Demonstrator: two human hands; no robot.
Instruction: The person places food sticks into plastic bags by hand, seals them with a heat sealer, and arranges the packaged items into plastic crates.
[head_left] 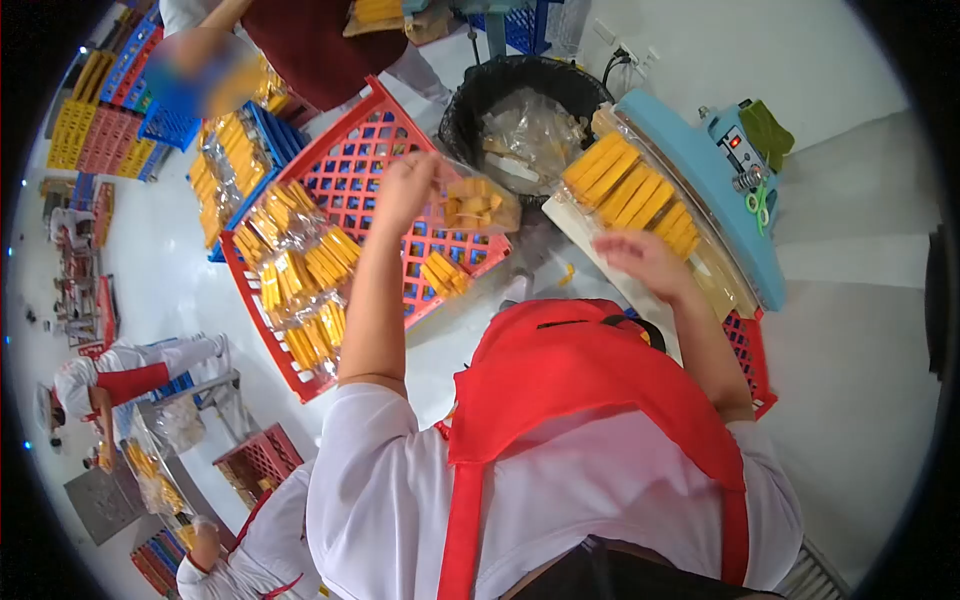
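Note:
My left hand (408, 190) is closed on the edge of a clear plastic bag (478, 204) with yellow blocks inside, held above the red crate (375, 100). My right hand (645, 262) has its fingers stretched out and lies by the near edge of the light-blue sealing machine (690, 165). Just beyond its fingertips, bags of yellow sticks (625, 185) rest in a row along the machine's front. A small group of yellow sticks (443, 274) lies in the red crate, below the hanging bag.
More bagged yellow sticks (310, 255) fill the crate's left part. A black-lined bin (470, 100) with plastic scraps stands ahead. Green scissors (760, 205) lie on the machine. Blue crates (265, 140) with bags stand at left. Co-workers (125, 375) are at work on the left and behind.

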